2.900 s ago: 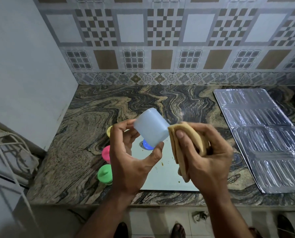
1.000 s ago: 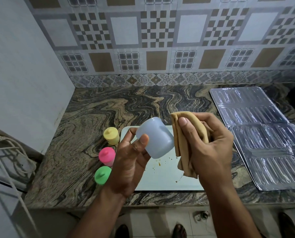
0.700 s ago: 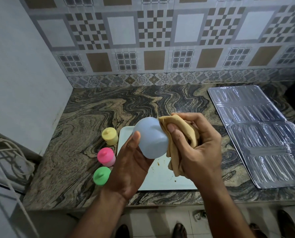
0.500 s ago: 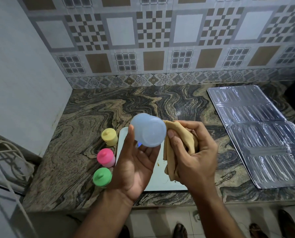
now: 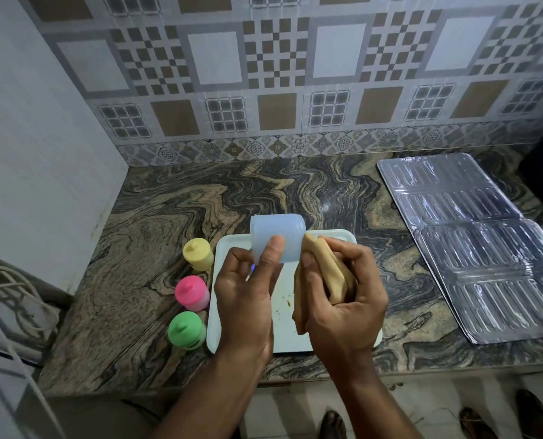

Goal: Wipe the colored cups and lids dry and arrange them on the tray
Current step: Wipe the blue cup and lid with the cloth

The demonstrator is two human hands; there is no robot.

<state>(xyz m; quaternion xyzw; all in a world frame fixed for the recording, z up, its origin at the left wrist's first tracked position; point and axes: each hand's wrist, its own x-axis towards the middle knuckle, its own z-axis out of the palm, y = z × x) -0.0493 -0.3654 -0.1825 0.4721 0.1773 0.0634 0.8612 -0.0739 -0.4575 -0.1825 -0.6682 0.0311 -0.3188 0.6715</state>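
**Above the tray: cup in one hand, cloth in the other**

Over the near part of the surface [image 5: 175,198] both forearms come up from the bottom edge of the view and meet above the white tray [image 5: 340,237]. The left hand [image 5: 248,299] shows its back to the camera; its thumb lies across the side of the pale blue cup [image 5: 278,236] and the curled fingers close round the other side, so the grip holds the cup tight. The cup lies tilted on its side in the air, over the far left part of the tray. The right hand [image 5: 343,299] is just beside it, fingers and thumb curled round a bunched tan cloth [image 5: 324,270]; the top fold of the cloth touches the right end of the cup. A small bright blue spot shows between the fingers of the left hand, but I cannot tell what it is.

On the surface, just left of the tray, three small containers with lids stand upright in a row from far to near: the yellow cup [image 5: 198,253], the pink cup [image 5: 191,293] and the green cup [image 5: 186,330]. They stand near each other and close to the left rim of the tray. Some small brownish specks lie on the tray between the two hands.

To the right, well apart from the tray, a clear ribbed plastic sheet [image 5: 485,245] lies flat. Between the tray and the tiled back wall [image 5: 264,74] the marbled surface is open. At the left a plain wall [image 5: 42,137] closes the corner. The near edge of the surface runs below the wrists.
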